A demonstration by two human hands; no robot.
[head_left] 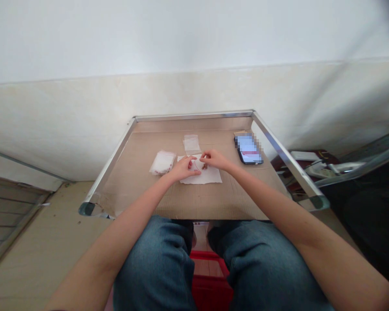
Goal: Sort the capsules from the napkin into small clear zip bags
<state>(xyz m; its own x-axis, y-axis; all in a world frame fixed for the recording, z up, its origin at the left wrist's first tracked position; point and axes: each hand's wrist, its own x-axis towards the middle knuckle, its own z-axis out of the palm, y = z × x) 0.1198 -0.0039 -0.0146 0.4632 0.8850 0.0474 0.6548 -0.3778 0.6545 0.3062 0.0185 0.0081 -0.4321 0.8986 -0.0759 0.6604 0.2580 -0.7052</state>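
A thin red string [196, 165] runs between my two hands, low over a sheet of white paper [210, 176]. My left hand [184, 168] is curled at the paper's left part, with the string at its fingers and a bit of red showing inside them. From the right, my right hand [214, 159] pinches the string with thumb and forefinger. Small reddish-brown pieces [205, 166] lie on the paper beneath the right fingers; their kind is too small to make out. To the left of my left hand rests a stack of small clear plastic bags [162, 163] with white and red in it.
Behind the paper lie flat clear bags [191, 143]. A phone [249, 148] sits at the table's right side. Metal rails [194, 115] edge the brown tabletop [132, 190] at the back and sides. Below, a red stool or basket [210, 285] shows between my knees.
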